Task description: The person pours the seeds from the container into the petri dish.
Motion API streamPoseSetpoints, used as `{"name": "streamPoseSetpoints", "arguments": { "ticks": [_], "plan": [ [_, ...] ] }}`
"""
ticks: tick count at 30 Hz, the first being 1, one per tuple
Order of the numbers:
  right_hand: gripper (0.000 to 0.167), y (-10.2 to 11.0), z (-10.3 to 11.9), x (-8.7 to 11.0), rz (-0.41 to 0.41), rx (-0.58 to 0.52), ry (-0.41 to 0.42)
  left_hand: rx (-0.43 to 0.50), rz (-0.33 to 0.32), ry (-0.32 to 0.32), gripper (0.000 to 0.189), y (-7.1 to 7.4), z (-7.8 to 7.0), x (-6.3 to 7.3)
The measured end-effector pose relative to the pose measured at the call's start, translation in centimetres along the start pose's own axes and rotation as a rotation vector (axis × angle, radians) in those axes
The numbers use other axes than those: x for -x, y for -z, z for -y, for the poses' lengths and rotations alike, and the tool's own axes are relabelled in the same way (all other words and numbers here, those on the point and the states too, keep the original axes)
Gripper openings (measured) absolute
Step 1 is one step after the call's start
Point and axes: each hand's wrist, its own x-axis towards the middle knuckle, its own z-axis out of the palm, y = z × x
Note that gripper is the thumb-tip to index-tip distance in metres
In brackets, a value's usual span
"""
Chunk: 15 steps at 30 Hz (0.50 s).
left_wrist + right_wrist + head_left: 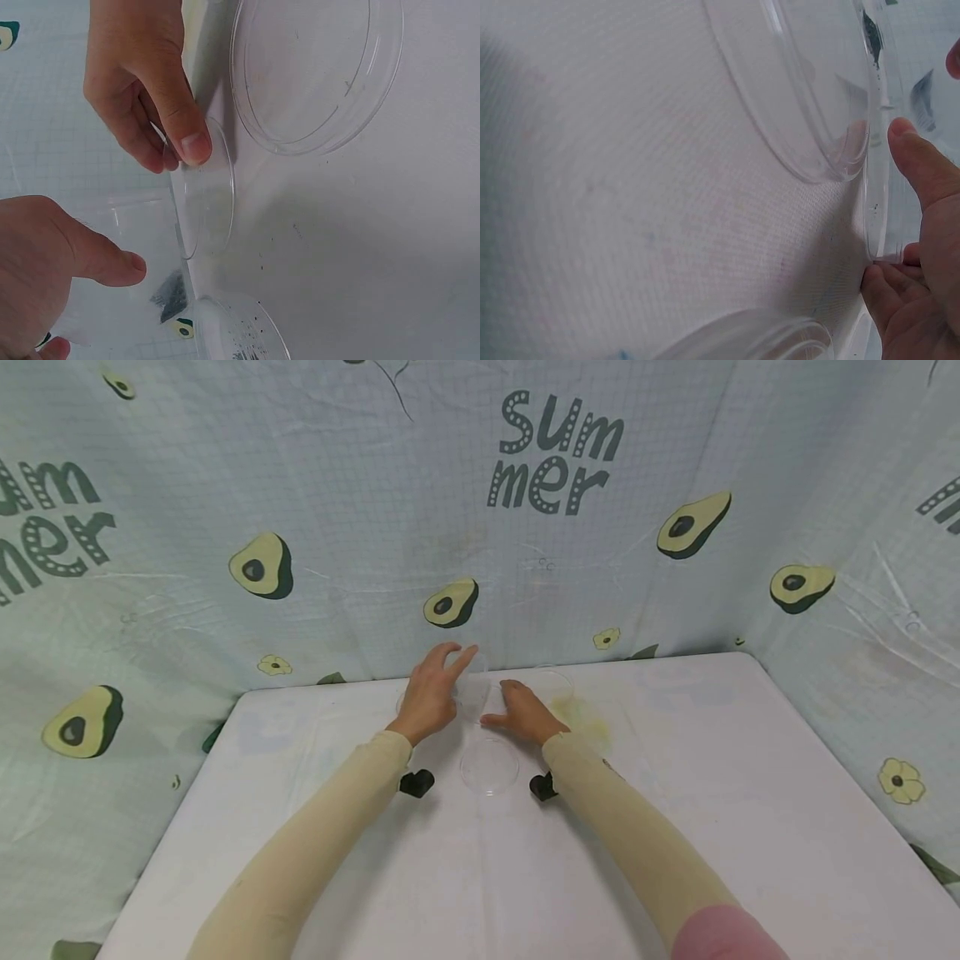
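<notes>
My left hand point(431, 695) is above the back of the table, thumb and fingers spread around a clear plastic piece point(474, 685). Its see-through outline shows faintly against the wall cloth, so its exact shape is unclear. To its right, my right hand point(528, 714) pinches the rim of a clear round petri dish point(214, 206) between thumb and fingertips. In the left wrist view this dish lies low over the tabletop, between both hands. Nearer me, a larger-looking clear petri dish point(489, 767) rests on the table in front of the hands.
Another clear dish point(553, 679) lies at the back beyond my right hand. One more dish point(236, 337) sits on the left side, mostly behind my left hand in the head view. A cloth wall point(360, 568) with avocado prints rises along the table's point(712, 777) back edge.
</notes>
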Motion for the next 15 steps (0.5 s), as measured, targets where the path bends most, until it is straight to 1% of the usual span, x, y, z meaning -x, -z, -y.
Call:
{"name": "streamPoseSetpoints", "arguments": {
  "ticks": [5,15],
  "plan": [
    [0.087,-0.13,-0.21,-0.19,-0.003,-0.007,-0.003,-0.039,-0.001,-0.02,0.084,-0.02,-0.28,-0.14],
    [0.088,-0.2,-0.31,-0.18,0.003,-0.022,-0.02,-0.056,0.021,-0.031,0.084,-0.08,-0.81,-0.33]
  ]
}}
